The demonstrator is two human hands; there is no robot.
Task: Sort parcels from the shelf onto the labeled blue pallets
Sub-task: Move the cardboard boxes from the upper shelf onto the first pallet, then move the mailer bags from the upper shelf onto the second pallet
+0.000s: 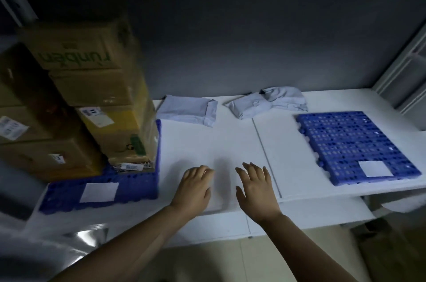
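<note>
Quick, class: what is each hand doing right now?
Left hand: open, empty, fingers slightly curled.
Right hand: open, empty, fingers spread.

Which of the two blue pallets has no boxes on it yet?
The right blue pallet, near the table's right end: it carries only a white label. The left blue pallet is stacked high with cardboard boxes.

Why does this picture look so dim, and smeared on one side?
Head view: the room is dark, with only the white table bright; the stacked cardboard boxes on the left are motion-blurred; the right blue pallet is sharper; wide-angle distortion bends the edges; both hands cast soft shadows.
</note>
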